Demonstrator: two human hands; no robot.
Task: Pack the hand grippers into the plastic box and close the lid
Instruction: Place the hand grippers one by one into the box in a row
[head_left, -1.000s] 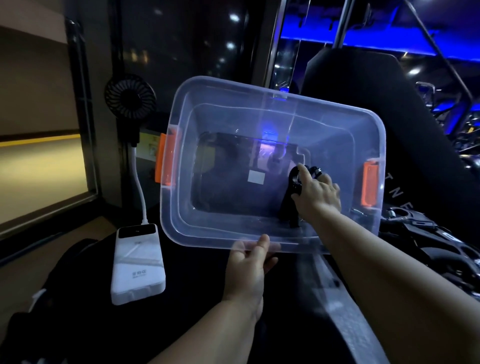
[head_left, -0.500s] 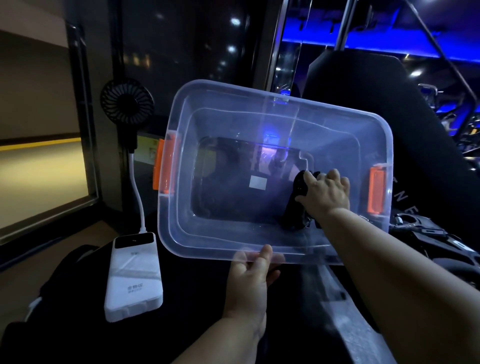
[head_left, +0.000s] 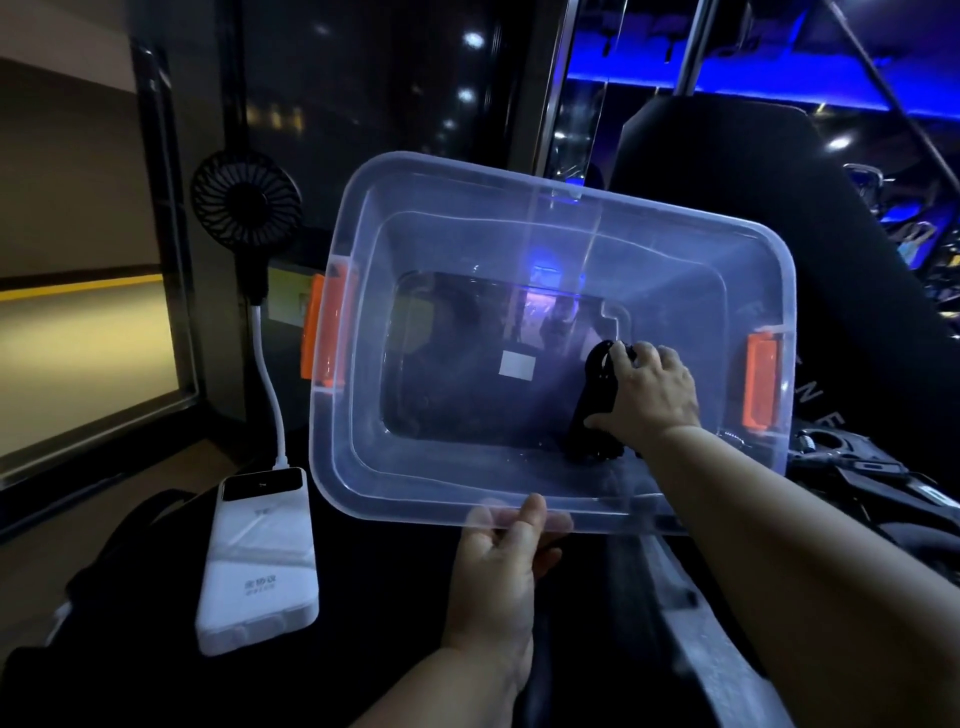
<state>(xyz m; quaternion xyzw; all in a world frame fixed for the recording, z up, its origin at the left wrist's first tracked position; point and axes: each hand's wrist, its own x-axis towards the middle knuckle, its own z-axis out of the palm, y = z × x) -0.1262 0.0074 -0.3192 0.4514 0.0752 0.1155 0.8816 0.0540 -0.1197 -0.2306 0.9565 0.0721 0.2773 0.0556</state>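
Right hand (head_left: 649, 395): reaches inside the box, fingers curled over the top of the black hand gripper (head_left: 597, 400), thumb pressed against its near side; it grips the tool.

Black hand gripper: lies under and just left of the right palm, at the right end of the box floor, its rounded head pointing away from the camera and its handles toward the near wall; matt black, details dim.

Left hand (head_left: 498, 561): pinches the near rim, thumb on top, fingers showing blurred through the plastic beneath.

Clear rectangular plastic box (head_left: 363, 467): held tilted, its open mouth turned toward the camera; rounded corners, stepped walls, small white label (head_left: 517, 366) on the floor; orange latch (head_left: 324, 338) at the left end, second orange latch (head_left: 761, 384) at the right end.

White slab-shaped power bank (head_left: 260, 561): lies on the dark surface left of the box, near the left hand; white cable (head_left: 270, 395) rises from its far end to a round black fan (head_left: 247, 200) standing behind the box's left corner.

Heap of black gear (head_left: 857, 467): beyond the box's right end; too dim to identify.
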